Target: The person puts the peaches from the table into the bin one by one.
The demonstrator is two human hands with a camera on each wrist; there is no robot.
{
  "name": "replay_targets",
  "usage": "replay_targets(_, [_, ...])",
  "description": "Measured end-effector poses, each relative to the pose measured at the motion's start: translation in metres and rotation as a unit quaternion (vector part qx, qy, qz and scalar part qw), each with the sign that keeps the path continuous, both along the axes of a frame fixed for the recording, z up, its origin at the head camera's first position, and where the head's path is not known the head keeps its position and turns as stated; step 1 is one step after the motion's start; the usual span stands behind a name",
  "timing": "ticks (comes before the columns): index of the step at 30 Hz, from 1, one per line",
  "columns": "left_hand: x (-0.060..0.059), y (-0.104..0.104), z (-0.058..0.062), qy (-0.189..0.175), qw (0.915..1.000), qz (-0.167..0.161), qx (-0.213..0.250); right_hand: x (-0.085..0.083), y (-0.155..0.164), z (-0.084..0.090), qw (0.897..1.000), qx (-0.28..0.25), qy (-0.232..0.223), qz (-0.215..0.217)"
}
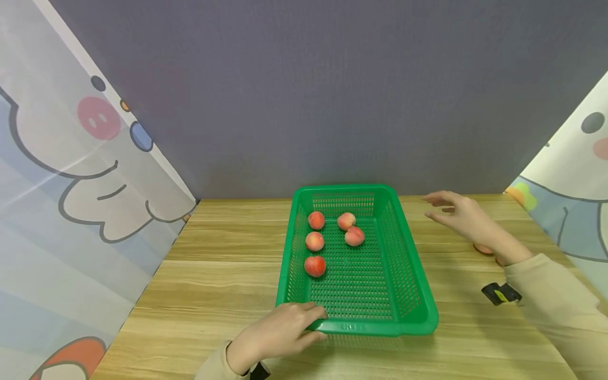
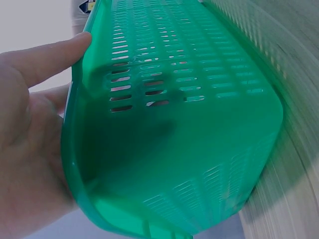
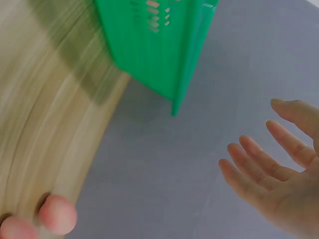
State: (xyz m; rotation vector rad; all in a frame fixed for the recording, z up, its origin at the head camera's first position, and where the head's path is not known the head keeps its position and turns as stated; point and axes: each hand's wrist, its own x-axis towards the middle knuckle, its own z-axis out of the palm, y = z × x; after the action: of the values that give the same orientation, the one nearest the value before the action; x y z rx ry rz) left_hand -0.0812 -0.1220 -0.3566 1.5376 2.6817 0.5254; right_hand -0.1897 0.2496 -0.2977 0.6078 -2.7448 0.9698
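A green perforated basket (image 1: 404, 295) stands on the wooden table (image 1: 214, 274) with several peaches inside, one of them (image 1: 315, 265) nearest me on the left. My left hand (image 1: 304, 322) grips the basket's near left corner, fingers over the rim and thumb along the outside. In the left wrist view the thumb of that hand (image 2: 55, 52) lies on the basket's edge (image 2: 189, 139). My right hand (image 1: 442, 207) hovers with straight fingers beside the basket's far right corner and holds nothing. It appears spread in the right wrist view (image 3: 269, 184), apart from the basket (image 3: 159, 50).
Two more peaches (image 1: 483, 249) lie on the table under my right forearm, also visible low in the right wrist view (image 3: 57, 214). A grey back wall and cartoon-printed side panels (image 1: 71, 184) close the table in. A black and yellow wrist device (image 1: 500, 293) sits on my right sleeve.
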Motion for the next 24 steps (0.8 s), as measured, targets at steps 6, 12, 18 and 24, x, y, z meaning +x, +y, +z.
replay_targets(6, [0.000,0.000,0.001,-0.002,1.0000,0.000,-0.002,-0.007,0.020,-0.005,1.000,0.005,-0.009,-0.022])
replay_targets(12, [0.000,0.001,0.001,-0.007,1.0000,-0.004,0.000,-0.011,0.041,-0.013,0.999,0.023,-0.025,-0.037])
replay_targets(18, [0.000,0.002,0.001,-0.003,1.0000,-0.003,-0.003,-0.016,0.059,-0.023,0.998,0.040,-0.015,-0.049])
replay_targets(24, [0.000,0.002,0.001,0.006,1.0000,-0.002,-0.007,-0.018,0.072,-0.033,0.997,0.044,-0.035,-0.056])
